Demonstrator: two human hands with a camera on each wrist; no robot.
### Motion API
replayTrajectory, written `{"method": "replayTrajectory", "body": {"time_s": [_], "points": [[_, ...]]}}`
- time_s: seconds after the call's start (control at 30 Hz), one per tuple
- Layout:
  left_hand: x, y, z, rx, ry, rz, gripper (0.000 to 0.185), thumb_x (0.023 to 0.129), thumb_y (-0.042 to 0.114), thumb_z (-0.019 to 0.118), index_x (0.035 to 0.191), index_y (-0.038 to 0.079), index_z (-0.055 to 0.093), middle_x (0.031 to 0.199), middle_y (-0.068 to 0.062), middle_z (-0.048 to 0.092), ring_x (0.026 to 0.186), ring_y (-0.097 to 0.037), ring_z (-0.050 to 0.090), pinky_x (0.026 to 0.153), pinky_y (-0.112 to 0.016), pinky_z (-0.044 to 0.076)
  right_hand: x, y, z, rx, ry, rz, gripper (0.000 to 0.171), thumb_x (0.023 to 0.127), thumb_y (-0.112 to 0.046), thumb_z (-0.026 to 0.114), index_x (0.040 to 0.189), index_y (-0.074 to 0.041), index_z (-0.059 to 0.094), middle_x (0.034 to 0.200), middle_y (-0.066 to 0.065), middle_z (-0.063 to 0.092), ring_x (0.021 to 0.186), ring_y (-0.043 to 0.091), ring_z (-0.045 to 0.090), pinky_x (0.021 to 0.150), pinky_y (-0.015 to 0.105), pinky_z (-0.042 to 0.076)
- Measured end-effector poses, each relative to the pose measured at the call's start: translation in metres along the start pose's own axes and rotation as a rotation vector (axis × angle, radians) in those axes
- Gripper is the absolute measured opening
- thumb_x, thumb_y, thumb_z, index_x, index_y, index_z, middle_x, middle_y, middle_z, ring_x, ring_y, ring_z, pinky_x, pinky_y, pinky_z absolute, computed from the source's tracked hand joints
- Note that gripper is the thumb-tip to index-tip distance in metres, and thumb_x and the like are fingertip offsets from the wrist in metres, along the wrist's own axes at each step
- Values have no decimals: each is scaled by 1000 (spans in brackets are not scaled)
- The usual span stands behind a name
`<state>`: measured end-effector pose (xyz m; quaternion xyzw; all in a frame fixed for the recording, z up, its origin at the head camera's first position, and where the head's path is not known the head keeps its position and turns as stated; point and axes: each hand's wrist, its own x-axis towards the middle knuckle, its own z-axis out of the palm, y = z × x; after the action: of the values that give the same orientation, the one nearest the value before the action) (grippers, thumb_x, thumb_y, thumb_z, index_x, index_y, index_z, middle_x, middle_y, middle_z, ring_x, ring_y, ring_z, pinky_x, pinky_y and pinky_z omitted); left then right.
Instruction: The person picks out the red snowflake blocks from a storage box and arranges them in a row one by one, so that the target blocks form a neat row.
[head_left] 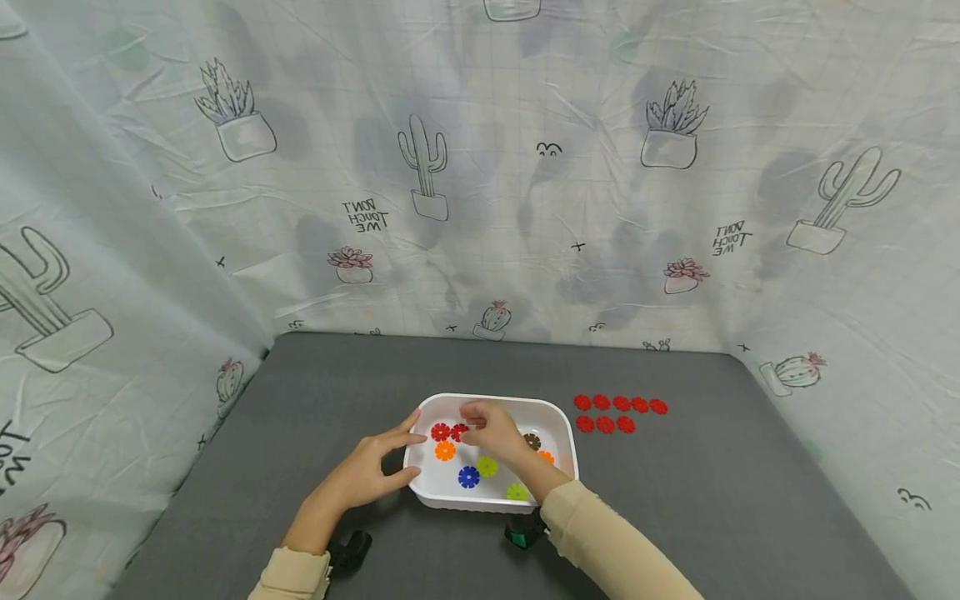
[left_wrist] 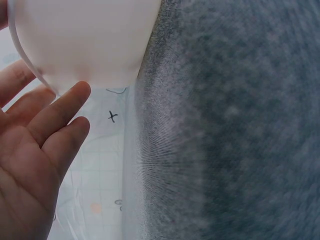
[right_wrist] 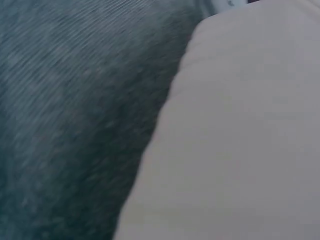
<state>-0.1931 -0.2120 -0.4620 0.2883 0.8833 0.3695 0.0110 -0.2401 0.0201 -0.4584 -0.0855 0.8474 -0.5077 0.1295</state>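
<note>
a: why is the left hand (head_left: 371, 471) flat on the white tub (head_left: 558, 417)?
b: to keep it from sliding. the right hand (head_left: 491, 429) pinches a red disc (head_left: 459, 432) inside, at the tub's 11 o'clock

Soft even light, faint shadows; both wrist views blurred, unfocused.

I face a dark grey bench (head_left: 315, 392) covered in a felt-like cloth. A pale sheet (head_left: 525, 208) printed with potted cacti, succulents and small lettering hangs along its far edge and wraps round both side edges, creased and wrinkled. The light is soft and even.
</note>
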Motion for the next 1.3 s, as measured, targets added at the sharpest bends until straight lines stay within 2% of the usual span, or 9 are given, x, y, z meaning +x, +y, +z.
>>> {"method": "replayTrajectory", "body": {"time_s": [0.23,0.4,0.9,1.03,1.17,1.3], "points": [[-1,1,0,21,6,12,45,82,33,62,121,12,56,144,-5,31,124,-21,43,95,-47,40,1,6,6,-101,1,-25,40,77,-3,66,116,-3,57,115,10,60,105,25,55,94,39,43],[0,1,0,6,11,32,46,82,37,61,120,11,57,144,-6,32,123,-21,43,96,-46,39,3,11,10,-190,8,-28,41,77,-5,66,117,-7,58,113,7,61,105,21,55,94,36,43],[-1,1,0,5,0,-4,45,82,34,62,122,14,56,145,-2,30,124,-20,43,96,-47,39,7,18,19,-373,58,-102,32,74,-6,70,105,-8,59,96,2,58,85,14,50,85,29,48],[-1,0,0,4,-4,-8,45,82,31,63,122,14,56,145,-2,30,124,-20,42,96,-48,39,7,17,19,-412,32,-97,30,75,-9,69,103,-10,58,95,1,55,85,13,47,84,27,47],[-2,0,0,11,-1,-14,47,82,38,61,123,15,56,145,0,29,125,-19,41,96,-46,39,5,15,19,-454,24,-106,25,76,-11,68,100,-12,60,96,0,52,87,13,45,85,27,47],[-2,0,0,7,-1,-29,46,82,36,62,123,16,56,145,2,29,125,-19,41,96,-47,39,0,12,19,-490,20,-118,21,77,-13,68,97,-12,60,98,1,47,86,13,46,86,27,47]]}}
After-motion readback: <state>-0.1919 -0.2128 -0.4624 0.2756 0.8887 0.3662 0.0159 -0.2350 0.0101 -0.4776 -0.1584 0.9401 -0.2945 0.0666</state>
